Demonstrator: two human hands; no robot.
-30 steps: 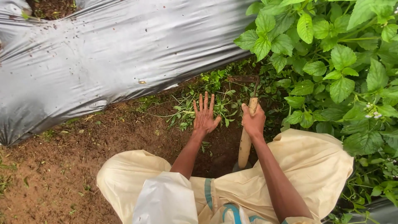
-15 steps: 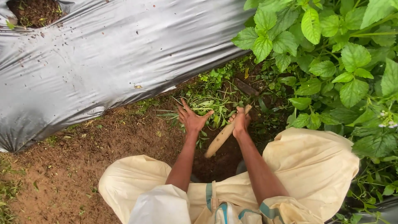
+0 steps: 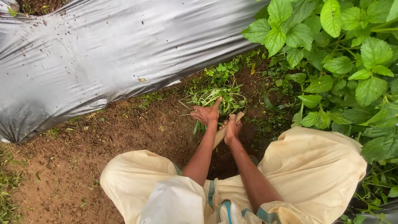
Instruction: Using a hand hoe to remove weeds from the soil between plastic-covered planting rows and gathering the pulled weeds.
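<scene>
Head cam, looking down at my two hands in the furrow between the grey plastic sheet (image 3: pixel 103 58) and the leafy plants (image 3: pixel 352 62).

Left hand (image 3: pixel 206 113): closed around a bunch of green weeds (image 3: pixel 219 97), thumb up, stems trailing down below the fist. Right hand (image 3: pixel 232 127): wrapped around the wooden handle (image 3: pixel 219 135) of a tool; the working end runs into the weeds and I can't see it.

Handling call: the weeds look light, soft and floppy, and the stems will likely tear if pulled high up. Best hold is low, close to the soil (image 3: pixel 124 132), bunched tight. The handle looks stiff and dry, so grip is probably good; the hold sits near its upper end.

The weeds are just ahead of both hands, at the foot of the leafy plants, rooted in damp brown soil.

Versus half a second ago: left hand was open with fingers spread over the clump, now it's clenched on it. The handle lay more slanted and exposed, now it's mostly covered. Hands are closer together.
</scene>
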